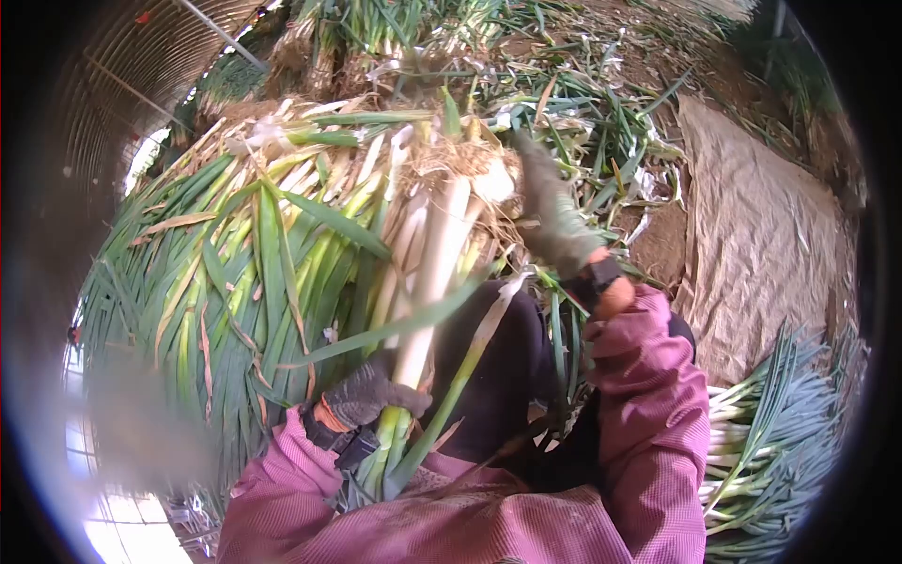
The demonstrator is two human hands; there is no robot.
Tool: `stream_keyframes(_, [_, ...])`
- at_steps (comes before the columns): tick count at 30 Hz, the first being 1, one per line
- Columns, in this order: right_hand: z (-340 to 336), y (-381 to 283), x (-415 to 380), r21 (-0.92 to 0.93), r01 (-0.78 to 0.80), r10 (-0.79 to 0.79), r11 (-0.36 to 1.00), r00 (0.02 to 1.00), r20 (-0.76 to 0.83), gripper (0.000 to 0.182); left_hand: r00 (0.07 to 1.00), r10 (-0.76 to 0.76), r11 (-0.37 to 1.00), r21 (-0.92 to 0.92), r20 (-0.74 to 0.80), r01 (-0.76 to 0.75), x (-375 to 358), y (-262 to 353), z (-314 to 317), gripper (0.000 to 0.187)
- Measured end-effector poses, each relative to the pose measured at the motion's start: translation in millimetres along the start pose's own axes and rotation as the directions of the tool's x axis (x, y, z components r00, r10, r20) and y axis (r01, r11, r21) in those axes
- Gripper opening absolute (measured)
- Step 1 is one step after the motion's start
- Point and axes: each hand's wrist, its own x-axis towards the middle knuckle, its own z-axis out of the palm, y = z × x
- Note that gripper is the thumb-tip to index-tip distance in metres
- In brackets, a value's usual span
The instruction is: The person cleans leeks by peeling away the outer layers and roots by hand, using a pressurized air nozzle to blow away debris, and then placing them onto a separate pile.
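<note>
My left hand (pixel 371 395), in a dark glove, is wrapped round the lower part of a few thick green onions (pixel 437 273). Their white stalks point up and away from me, with the roots (pixel 460 160) at the far end and the green leaves near my lap. To the right of the roots is my right hand (pixel 552 207), in a grey-green glove and blurred; its fingers are too smeared to make out. A loose outer leaf (pixel 479 343) hangs beside the held stalks.
A large heap of green onions (pixel 225 273) lies at the left. Stripped leaves (pixel 601 122) litter the ground beyond my right hand. A beige cloth (pixel 752 235) lies at the right, above a pile of cleaned onions (pixel 770 442). More onions (pixel 376 33) stand at the back.
</note>
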Motion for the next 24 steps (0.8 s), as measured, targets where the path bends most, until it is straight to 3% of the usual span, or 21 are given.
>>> stream_keyframes(1, [37.7, 24.3, 1.7, 0.393, -0.042, 0.052, 0.918, 0.999, -0.016, 0.089, 0.998, -0.042, 0.998, 0.038, 0.035, 0.041, 0.6, -2.2, 3.0, 0.036])
stream_keyframes(2, [50.3, 24.8, 9.3, 0.725, -0.049, 0.104, 0.687, 0.994, -0.032, 0.078, 0.991, -0.124, 0.992, 0.007, 0.056, 0.124, -1.8, 0.0, 10.3, 0.038])
stream_keyframes(3, [51.0, 35.2, 2.9, 0.622, -0.105, 0.116, 0.776, 0.993, 0.023, 0.065, 0.996, -0.014, 0.997, 0.07, 0.085, 0.008, 1.6, -15.4, 7.6, 0.022])
stream_keyframes(4, [51.1, 45.5, -4.0, 0.503, -0.148, 0.126, 0.852, 0.989, 0.077, 0.051, 0.995, 0.062, 0.994, 0.082, 0.078, -0.068, 0.9, -16.7, 9.7, 0.021])
stream_keyframes(5, [39.1, 49.3, 1.2, 0.129, -0.135, 0.12, 0.982, 0.986, 0.117, 0.036, 0.988, 0.14, 0.985, 0.096, 0.072, -0.146, -1.6, -9.6, 13.3, 0.02])
stream_keyframes(6, [34.0, 53.3, 6.4, -0.262, -0.086, 0.132, 0.961, 0.977, 0.165, 0.023, 0.995, 0.088, 0.991, 0.098, 0.04, -0.091, -7.6, -0.5, 15.8, 0.02])
stream_keyframes(7, [52.6, 62.7, 16.4, -0.531, -0.207, 0.412, 0.822, 0.86, 0.302, 0.017, 0.999, 0.036, 0.995, 0.092, 0.004, -0.036, -15.3, 8.8, 18.6, 0.02])
stream_keyframes(8, [45.2, 60.7, 2.6, 0.01, -0.452, 0.45, 0.892, 0.89, 0.073, 0.015, 0.999, -0.013, 0.996, 0.085, -0.03, 0.016, -19.0, 13.7, 18.4, 0.02])
stream_keyframes(10, [33.3, 116.8, -15.1, -0.089, -0.528, 0.534, 0.844, 0.844, 0.058, 0.016, 0.998, 0.062, 0.967, 0.25, -0.014, -0.057, -40.3, -12.6, -0.7, 0.02])
stream_keyframes(11, [22.6, 163.1, -14.5, -0.364, -0.504, 0.568, 0.783, 0.818, 0.089, 0.018, 0.995, 0.102, 0.938, 0.334, 0.0, -0.096, -45.6, -8.8, -2.7, 0.021])
stream_keyframes(12, [10.4, 206.7, -13.3, -0.61, -0.419, 0.601, 0.673, 0.79, 0.12, 0.02, 0.988, 0.106, 0.98, 0.178, -0.113, -0.085, -62.1, -3.3, 7.1, 0.021])
stream_keyframes(13, [2.5, 217.1, -14.1, -0.5, -0.527, 0.625, 0.687, 0.78, 0.037, 0.021, 0.988, 0.075, 0.989, 0.134, -0.133, -0.057, -61.7, -7.1, -2.7, 0.022])
stream_keyframes(14, [12.2, 208.6, -10.6, -0.015, -0.721, 0.721, 0.693, 0.693, -0.003, 0.023, 0.986, 0.047, 0.997, 0.063, -0.161, -0.038, -58.3, -19.5, -11.0, 0.022])
stream_keyframes(15, [20.3, 199.8, -8.8, 0.47, -0.722, 0.809, 0.508, 0.588, 0.029, 0.026, 0.983, 0.026, 1.0, -0.008, -0.182, -0.028, -53.8, -27.7, -14.7, 0.023])
stream_keyframes(16, [-3.0, 142.6, -7.0, 0.084, -0.687, 0.673, 0.722, 0.726, 0.144, 0.037, 0.982, 0.035, 0.999, -0.025, -0.186, -0.041, -44.0, -22.1, -14.6, 0.022])
stream_keyframes(17, [0.7, 120.3, -5.6, -0.34, -0.514, 0.612, 0.787, 0.72, 0.327, 0.051, 0.982, 0.039, 0.998, -0.039, -0.186, -0.048, -38.9, -18.3, -12.8, 0.021])
stream_keyframes(18, [-3.9, 99.3, -4.6, -0.441, -0.362, 0.562, 0.821, 0.646, 0.517, 0.066, 0.982, 0.043, 0.997, -0.047, -0.186, -0.053, -34.3, -13.9, -11.3, 0.02])
stream_keyframes(19, [6.1, 91.3, -12.7, -0.461, -0.265, 0.48, 0.847, 0.754, 0.448, 0.081, 0.982, 0.042, 0.997, -0.054, -0.186, -0.053, -31.3, -10.1, -10.2, 0.02])
stream_keyframes(20, [-18.9, 56.3, -4.7, -0.263, -0.318, 0.411, 0.911, 0.76, 0.504, 0.091, 0.983, 0.036, 0.997, -0.061, -0.178, -0.048, -30.9, -8.8, -8.0, 0.019])
stream_keyframes(22, [-14.6, 39.9, -1.4, 0.251, -0.075, 0.002, 0.965, 0.96, 0.279, 0.09, 0.986, 0.011, 0.999, -0.047, -0.168, -0.019, -29.8, -6.7, -2.7, 0.019])
stream_keyframes(24, [-25.9, 0.9, 4.5, 0.348, 0.098, -0.178, 0.932, 0.962, 0.205, 0.09, 0.986, 0.004, 1.0, -0.003, -0.164, -0.005, -24.1, -9.3, 1.9, 0.019])
